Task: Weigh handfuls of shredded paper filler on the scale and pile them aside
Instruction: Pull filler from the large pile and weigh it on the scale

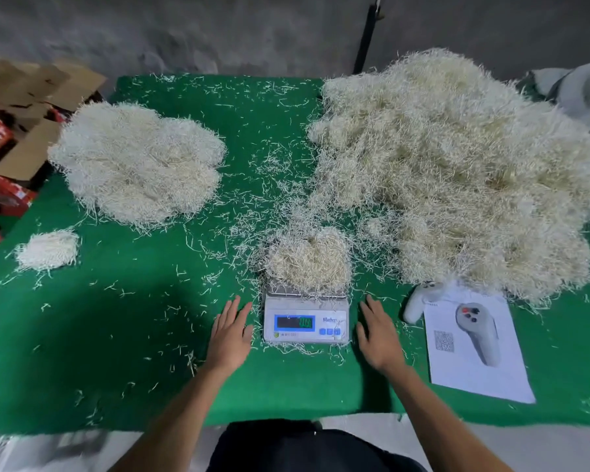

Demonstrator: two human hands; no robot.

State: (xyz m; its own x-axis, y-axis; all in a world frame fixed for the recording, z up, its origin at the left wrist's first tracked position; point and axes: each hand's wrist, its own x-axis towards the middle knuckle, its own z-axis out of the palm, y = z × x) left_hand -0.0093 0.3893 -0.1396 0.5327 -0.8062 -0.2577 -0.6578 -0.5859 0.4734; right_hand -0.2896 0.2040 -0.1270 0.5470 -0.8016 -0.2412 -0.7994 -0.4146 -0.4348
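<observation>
A small white digital scale (306,321) stands on the green table (143,335), its display lit. A handful of cream shredded paper (309,258) sits heaped on its platform. My left hand (230,335) lies flat on the cloth just left of the scale, fingers straight. My right hand (380,335) lies flat just right of it. Neither holds anything. A very large heap of shredded paper (457,172) fills the right side. A medium pile (137,161) lies at the left, and a small pile (46,249) sits nearer the left edge.
A printed sheet (481,366) lies right of my right hand, with a white handheld device (419,301) at its top corner. Loose shreds litter the cloth. Cardboard boxes (24,107) stand off the table's left side. A grey wall runs behind.
</observation>
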